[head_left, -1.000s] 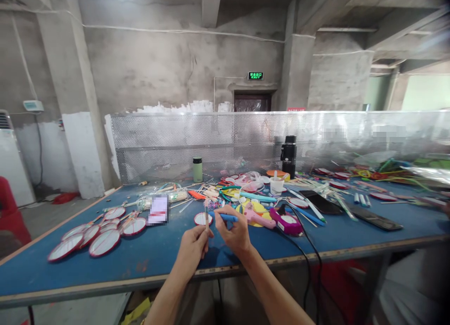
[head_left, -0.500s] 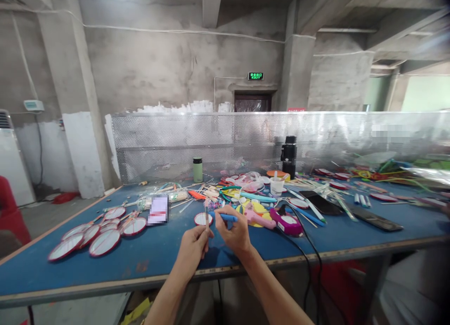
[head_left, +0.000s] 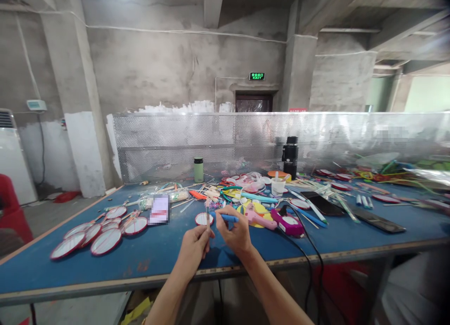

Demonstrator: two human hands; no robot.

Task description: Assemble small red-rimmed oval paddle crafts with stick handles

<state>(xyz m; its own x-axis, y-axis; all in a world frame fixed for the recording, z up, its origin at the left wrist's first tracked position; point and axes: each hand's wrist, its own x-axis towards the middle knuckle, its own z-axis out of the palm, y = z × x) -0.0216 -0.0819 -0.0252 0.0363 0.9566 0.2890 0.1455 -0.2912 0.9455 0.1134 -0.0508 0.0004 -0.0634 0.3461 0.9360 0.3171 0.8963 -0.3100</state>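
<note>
Between the thumb and fingers of my left hand [head_left: 194, 246] is a thin, flat, pale stick [head_left: 207, 217], held upright. My right hand [head_left: 235, 236] grips a blue pen [head_left: 228, 217], its tip end pointing left, close beside the stick; whether they touch I cannot tell. Just behind the stick, a small round white disc with a red rim [head_left: 200, 219] lies on the blue table [head_left: 158, 257]. To the right of my right hand are a pink glue gun [head_left: 262, 218] and a purple device with a white label [head_left: 288, 224].
Several red-rimmed white discs [head_left: 105, 242] lie at the left, near a blurred card [head_left: 159, 209]. A green bottle [head_left: 198, 170], black flask [head_left: 290, 158] and white cup [head_left: 277, 186] stand behind. Dark phones [head_left: 378, 220] and black cables [head_left: 318, 259] are at right.
The view has shifted very slightly. Both hands keep nearly the same pose, with the stick and the pen still held close together.
</note>
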